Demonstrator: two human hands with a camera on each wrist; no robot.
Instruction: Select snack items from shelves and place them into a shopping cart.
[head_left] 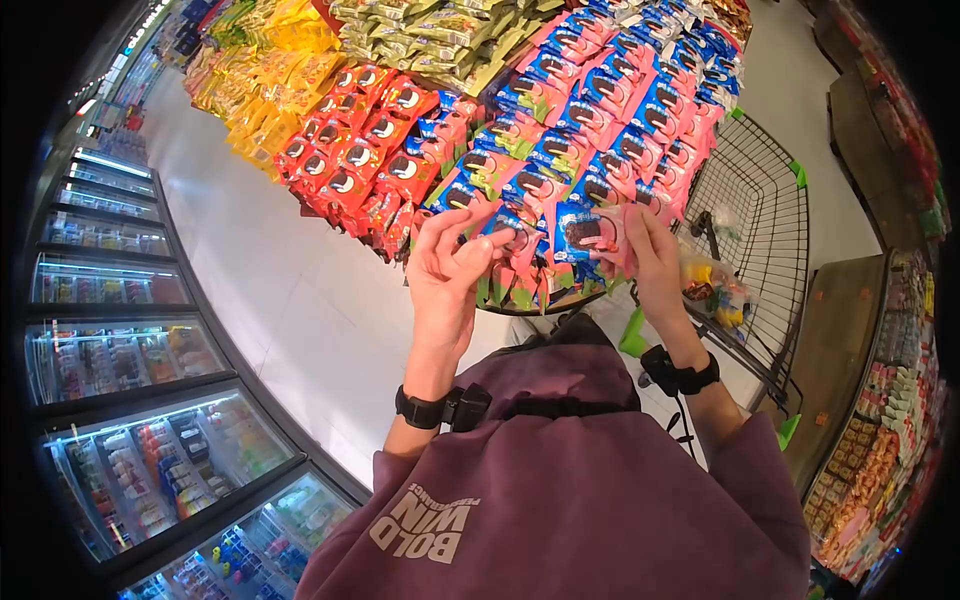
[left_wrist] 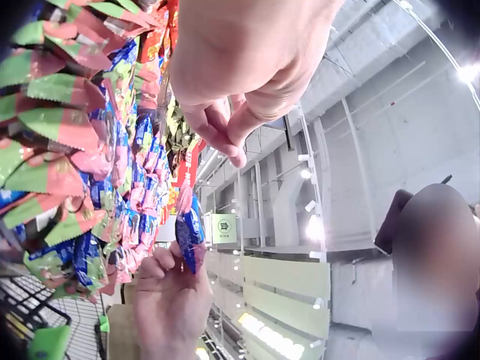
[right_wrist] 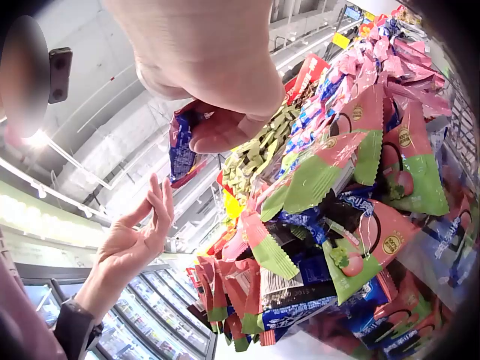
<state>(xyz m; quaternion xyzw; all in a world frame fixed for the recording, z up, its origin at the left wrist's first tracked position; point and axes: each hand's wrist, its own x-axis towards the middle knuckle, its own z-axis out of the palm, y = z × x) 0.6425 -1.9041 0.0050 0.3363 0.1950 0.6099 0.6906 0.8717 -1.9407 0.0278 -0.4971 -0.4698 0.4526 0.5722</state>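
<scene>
A blue and pink snack packet (head_left: 590, 232) is pinched at its right edge by the right hand (head_left: 655, 268), above the front of the display. The same packet (left_wrist: 190, 234) appears edge-on in the left wrist view, and its blue side (right_wrist: 181, 154) in the right wrist view. To the left of it, the left hand (head_left: 446, 270) is raised with fingers loosely bent, apart from the packet; nothing shows in it. Beneath both hands lies a pile of similar blue and pink packets (head_left: 535, 185). Red packets (head_left: 365, 140) adjoin the pile on the left.
Yellow packets (head_left: 275, 85) and olive-green packets (head_left: 440, 35) fill the display's far side. A wire shopping cart (head_left: 765, 190) holding some goods stands at the right. Glass-topped freezers (head_left: 115, 285) line the left, beyond pale floor (head_left: 260, 260); stocked shelves (head_left: 880, 400) are at lower right.
</scene>
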